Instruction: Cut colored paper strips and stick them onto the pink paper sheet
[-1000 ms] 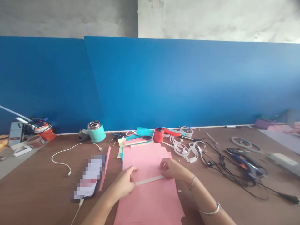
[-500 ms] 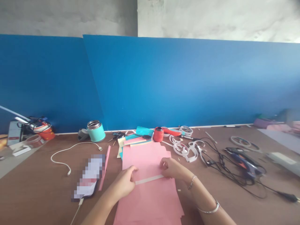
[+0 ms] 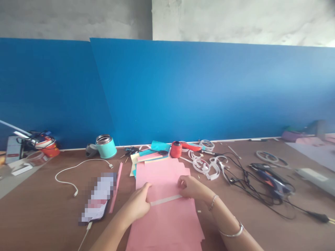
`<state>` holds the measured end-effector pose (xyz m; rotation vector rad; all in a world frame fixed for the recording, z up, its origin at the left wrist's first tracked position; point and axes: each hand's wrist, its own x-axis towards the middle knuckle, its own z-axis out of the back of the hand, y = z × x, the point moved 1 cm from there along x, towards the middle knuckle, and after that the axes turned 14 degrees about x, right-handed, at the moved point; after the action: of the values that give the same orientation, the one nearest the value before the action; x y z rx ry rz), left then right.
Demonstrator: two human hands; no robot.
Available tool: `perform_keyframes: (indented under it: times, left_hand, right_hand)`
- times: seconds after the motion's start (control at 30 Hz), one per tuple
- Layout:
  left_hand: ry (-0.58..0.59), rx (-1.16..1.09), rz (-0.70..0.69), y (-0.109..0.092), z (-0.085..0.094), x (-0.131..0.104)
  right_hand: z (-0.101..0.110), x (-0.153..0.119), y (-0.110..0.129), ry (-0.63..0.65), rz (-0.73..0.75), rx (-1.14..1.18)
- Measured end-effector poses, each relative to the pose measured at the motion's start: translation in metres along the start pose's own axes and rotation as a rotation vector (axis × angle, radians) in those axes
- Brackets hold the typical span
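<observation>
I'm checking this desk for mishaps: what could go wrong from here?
The thin, flat white strip running between the left hand and right hand might skew or crease if pulled unevenly. The rectangular pink paper sheets beneath have uneven edges, so they could slide apart. The round turquoise flask with a metallic rim looks uncapped; a knock might spill any contents.

Worn on your head, the camera looks forward and down across the tabletop to the blue partition and grey wall beyond, your hands close, low and central, your forearms cut by the bottom edge.
</observation>
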<state>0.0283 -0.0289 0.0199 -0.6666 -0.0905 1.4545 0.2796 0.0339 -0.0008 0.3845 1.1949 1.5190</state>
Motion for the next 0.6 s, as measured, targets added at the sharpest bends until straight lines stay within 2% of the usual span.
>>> perform_keyframes:
  times: [0.6]
  left_hand:
    - [0.038,0.013,0.049,-0.0036,0.0056,0.0012]
  right_hand:
    - [-0.0028,-0.0028,0.0028,-0.037,0.012,-0.05]
